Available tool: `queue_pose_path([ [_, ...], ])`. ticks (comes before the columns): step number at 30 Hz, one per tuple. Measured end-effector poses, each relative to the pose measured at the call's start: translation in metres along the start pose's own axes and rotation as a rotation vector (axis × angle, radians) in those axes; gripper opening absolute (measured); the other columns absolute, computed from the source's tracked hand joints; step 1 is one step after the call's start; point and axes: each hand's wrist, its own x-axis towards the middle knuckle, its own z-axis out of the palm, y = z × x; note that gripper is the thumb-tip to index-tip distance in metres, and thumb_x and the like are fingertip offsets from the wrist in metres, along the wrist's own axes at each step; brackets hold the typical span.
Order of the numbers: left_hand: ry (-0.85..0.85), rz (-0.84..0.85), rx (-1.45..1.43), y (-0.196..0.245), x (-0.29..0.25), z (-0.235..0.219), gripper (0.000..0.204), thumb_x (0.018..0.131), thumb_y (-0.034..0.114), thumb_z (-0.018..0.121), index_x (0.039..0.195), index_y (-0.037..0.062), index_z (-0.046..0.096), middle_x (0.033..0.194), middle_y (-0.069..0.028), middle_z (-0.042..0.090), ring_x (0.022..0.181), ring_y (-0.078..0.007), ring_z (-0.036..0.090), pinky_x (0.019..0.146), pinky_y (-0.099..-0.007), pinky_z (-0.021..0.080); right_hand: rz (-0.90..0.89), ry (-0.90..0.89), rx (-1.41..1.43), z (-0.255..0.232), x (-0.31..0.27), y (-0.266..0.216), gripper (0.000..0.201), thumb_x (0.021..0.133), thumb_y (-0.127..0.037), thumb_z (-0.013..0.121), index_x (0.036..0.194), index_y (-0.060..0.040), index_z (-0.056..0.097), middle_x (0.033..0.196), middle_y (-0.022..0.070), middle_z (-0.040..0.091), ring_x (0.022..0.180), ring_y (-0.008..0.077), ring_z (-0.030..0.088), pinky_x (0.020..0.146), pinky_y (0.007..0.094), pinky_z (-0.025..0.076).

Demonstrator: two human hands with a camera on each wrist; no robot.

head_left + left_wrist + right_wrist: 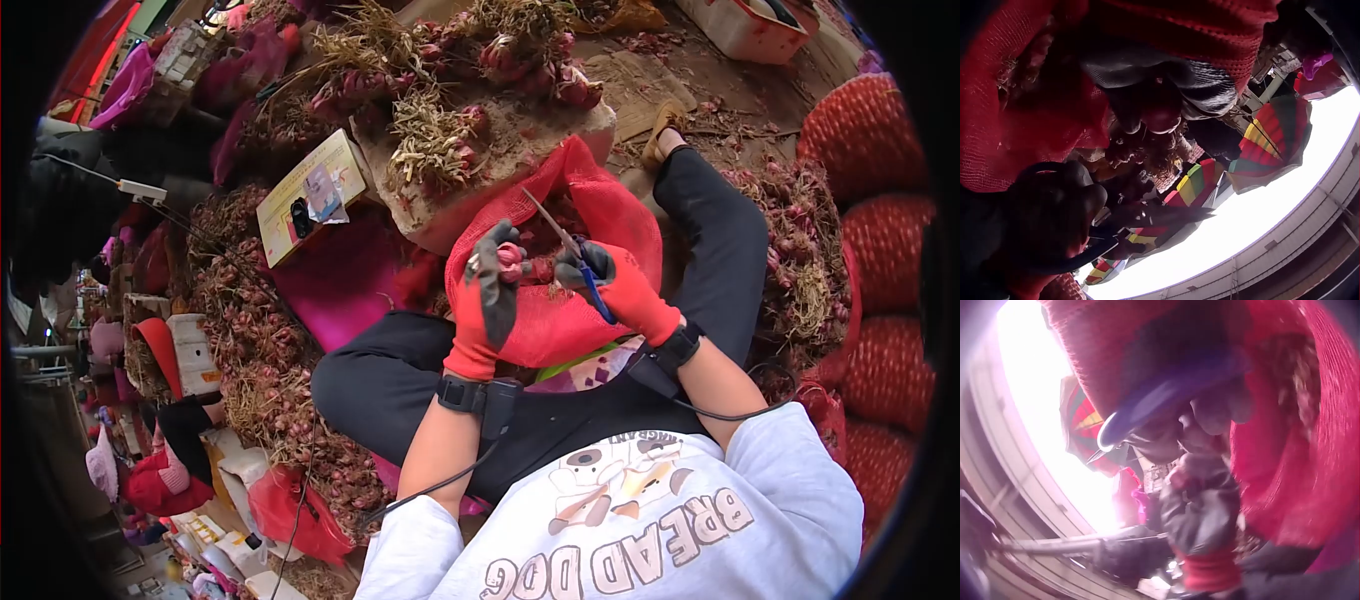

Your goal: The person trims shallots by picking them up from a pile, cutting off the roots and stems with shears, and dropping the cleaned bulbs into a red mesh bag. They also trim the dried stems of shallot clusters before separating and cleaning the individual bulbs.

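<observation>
In the head view my left hand, in a red glove with a dark grey coated palm, holds a reddish-pink shallot bulb between curled fingers. The bulb's pale underside shows below the fingers in the left wrist view, shallot. To the right of it, my gloved right hand grips scissors by their blue handles, blades pointing up and away from my body. A red mesh bag lies open beneath both hands, in my lap, with some shallots inside.
A stone block in front carries bundled shallots with dry stalks. Shallot heaps lie left, with another pile at right. Full red mesh sacks are stacked far right. A yellow box stands left of the block.
</observation>
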Motion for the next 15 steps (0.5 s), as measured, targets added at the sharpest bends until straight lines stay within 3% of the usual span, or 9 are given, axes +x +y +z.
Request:
queue_pose_path([
  [1,-0.038,0.051,0.276,-0.004,-0.002,-0.001,0.047,0.099,0.03,0.05,0.131,-0.0033,0.045,0.107,-0.0066,0.054,0.097,-0.0142,0.055,0.089,-0.0273,0.047,0.031,0.022,0.015,0.007,0.001,-0.005,0.015,0.088,-0.011,0.066,0.098,-0.0009,0.062,0.081,-0.002,0.062,0.074,0.0074,0.055,0.073,0.0269,0.047],
  [4,-0.07,-0.006,0.398,-0.015,-0.005,-0.001,0.047,0.102,0.033,0.041,0.134,-0.0021,0.041,0.112,-0.0069,0.053,0.098,-0.0115,0.052,0.088,-0.0256,0.044,-0.162,0.02,0.025,0.031,0.01,-0.011,0.016,0.086,-0.01,0.067,0.097,-0.0007,0.062,0.08,0.0013,0.065,0.072,0.0087,0.055,0.073,0.0279,0.048],
  [5,-0.033,-0.017,0.385,-0.016,-0.01,0.005,0.046,0.102,0.034,0.04,0.132,-0.0018,0.042,0.112,-0.0067,0.053,0.099,-0.0116,0.052,0.089,-0.0256,0.044,-0.237,0.055,-0.258,0.03,0.012,-0.008,0.017,0.083,-0.01,0.069,0.096,-0.0006,0.063,0.077,0.0049,0.064,0.07,0.0103,0.055,0.072,0.0287,0.048],
  [7,0.052,-0.027,0.269,-0.021,-0.013,0.008,0.042,0.103,0.031,0.039,0.128,-0.0017,0.044,0.11,-0.0057,0.052,0.104,-0.0126,0.05,0.093,-0.0259,0.041,-0.219,0.114,-0.274,0.033,0.015,0.002,0.018,0.082,-0.009,0.069,0.096,-0.0003,0.062,0.075,0.0066,0.064,0.068,0.0112,0.055,0.07,0.0295,0.049],
  [10,-0.28,-0.106,-0.077,-0.013,-0.008,-0.004,0.043,0.103,0.03,0.041,0.131,-0.0024,0.042,0.107,-0.0045,0.052,0.108,-0.0128,0.048,0.096,-0.0267,0.039,-0.118,0.129,-0.129,0.03,0.014,-0.004,0.015,0.083,-0.008,0.068,0.095,-0.0007,0.062,0.076,0.0037,0.063,0.067,0.0087,0.056,0.062,0.0265,0.048],
  [11,-0.223,-0.189,-0.248,-0.011,-0.011,-0.001,0.043,0.1,0.017,0.046,0.138,-0.001,0.037,0.107,-0.0031,0.052,0.102,-0.0108,0.051,0.098,-0.029,0.04,-0.073,0.124,-0.056,0.027,0.015,-0.008,0.014,0.083,-0.007,0.068,0.094,-0.0009,0.062,0.078,0.0019,0.063,0.067,0.0072,0.056,0.059,0.0247,0.048],
  [14,-0.133,-0.308,-0.115,0.001,-0.008,0.005,0.044,0.098,0.013,0.049,0.138,-0.0011,0.038,0.107,-0.0021,0.053,0.101,-0.0101,0.052,0.098,-0.0296,0.041,0.0,0.136,0.075,0.014,0.015,0.003,0.012,0.083,-0.007,0.066,0.093,-0.0011,0.063,0.075,0.0026,0.062,0.063,0.0081,0.056,0.055,0.0236,0.047],
  [15,-0.13,-0.307,-0.048,0.002,-0.006,0.003,0.044,0.097,0.012,0.05,0.138,-0.0012,0.038,0.108,-0.0021,0.054,0.101,-0.0099,0.052,0.098,-0.0288,0.042,0.104,0.095,0.179,0.009,0.013,-0.001,0.013,0.085,-0.009,0.065,0.094,-0.0006,0.062,0.075,0.004,0.062,0.062,0.0098,0.058,0.054,0.0242,0.047],
])
